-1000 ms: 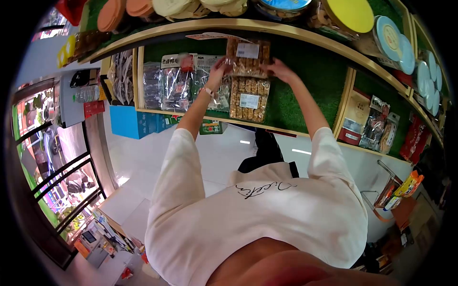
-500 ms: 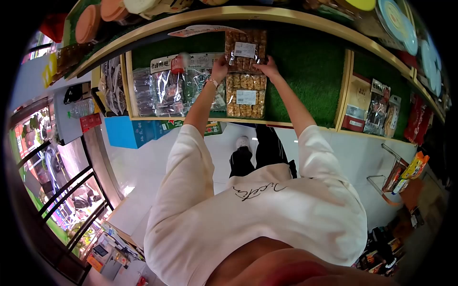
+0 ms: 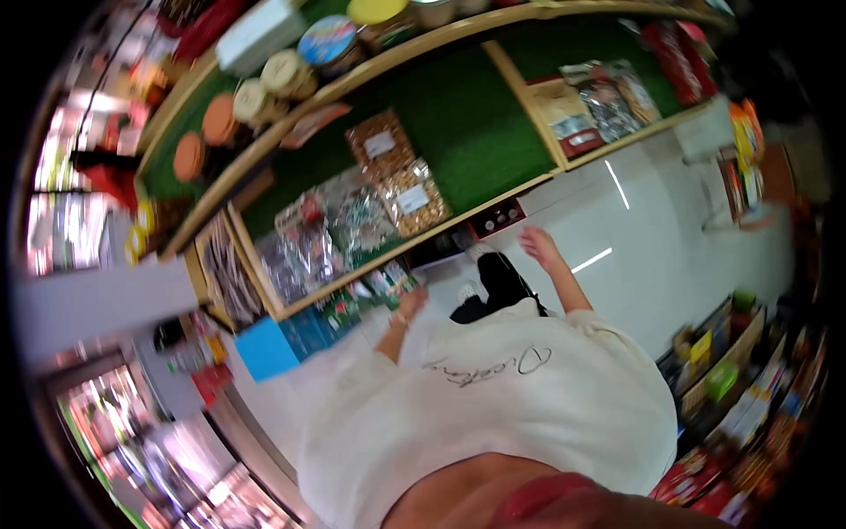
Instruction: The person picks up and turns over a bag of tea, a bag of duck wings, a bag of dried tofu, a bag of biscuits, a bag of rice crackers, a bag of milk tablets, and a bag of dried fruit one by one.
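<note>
Now, cream shirt (image 3: 493, 379): nearest the view, with both hands held out in front of it, away from the snack packs.
Left hand (image 3: 411, 304): released, with nothing seen in it; blur softens the fingers. It is nearest the green cartons (image 3: 352, 300) below the shelf edge; whether it touches them I cannot tell.
Right hand (image 3: 539, 247): released and empty, fingers parted, over the pale floor (image 3: 648, 234) and near the red-edged box (image 3: 498, 218).
Change: both hands have come off the upper pack and down to the near side of the shelf edge (image 3: 423, 239); the view has tilted too.
Meaning: as I judge it, the two packs now rest without help from either hand.
Lower pack (image 3: 432, 210): on the shelf near its front edge, label (image 3: 411, 199) upward, beside the clear packets (image 3: 357, 220) on its left.
Upper pack (image 3: 394, 159): darker brown, just behind the lower one, also label up; its far side is close to the upper shelf's wooden rim (image 3: 423, 55).
Green mat (image 3: 476, 123): under the packs and to their right, as far as the wooden divider (image 3: 527, 101).
Farther off: lidded jars (image 3: 330, 42) on the upper shelf.
</note>
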Demonstrator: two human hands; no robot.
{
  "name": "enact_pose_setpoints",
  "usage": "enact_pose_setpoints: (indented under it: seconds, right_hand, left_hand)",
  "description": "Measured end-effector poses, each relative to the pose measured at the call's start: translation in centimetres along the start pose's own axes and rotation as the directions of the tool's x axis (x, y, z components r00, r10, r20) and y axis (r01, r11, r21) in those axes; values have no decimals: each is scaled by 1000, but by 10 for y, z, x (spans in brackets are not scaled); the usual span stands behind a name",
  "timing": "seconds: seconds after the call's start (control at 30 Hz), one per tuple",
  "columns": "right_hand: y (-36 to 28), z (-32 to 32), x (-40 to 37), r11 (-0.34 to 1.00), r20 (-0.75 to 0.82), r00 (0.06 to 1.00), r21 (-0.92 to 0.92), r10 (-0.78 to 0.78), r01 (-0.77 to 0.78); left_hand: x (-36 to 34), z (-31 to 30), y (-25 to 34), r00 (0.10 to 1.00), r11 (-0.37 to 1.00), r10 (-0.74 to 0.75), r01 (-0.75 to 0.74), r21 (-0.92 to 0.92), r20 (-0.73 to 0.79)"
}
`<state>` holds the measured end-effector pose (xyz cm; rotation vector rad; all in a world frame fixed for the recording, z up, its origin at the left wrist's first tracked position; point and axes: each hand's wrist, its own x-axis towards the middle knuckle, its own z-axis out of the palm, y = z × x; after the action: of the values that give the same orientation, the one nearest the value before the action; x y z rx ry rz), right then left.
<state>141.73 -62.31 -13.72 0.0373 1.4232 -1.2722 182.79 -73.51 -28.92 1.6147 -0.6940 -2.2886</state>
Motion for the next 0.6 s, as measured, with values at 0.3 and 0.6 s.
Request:
enact_pose_setpoints:
  seconds: [0.3,0.6]
  right_hand:
    - [144,-176,-169,827,-530,825,541,197,150]
    - [160,-253,-205,723,-495,868,609,24,327]
  left_hand:
    - [-35,-4,-40,829,-13,-59,-557,830,555]
    - [67,222,50,965,725,40,-207,657,260]
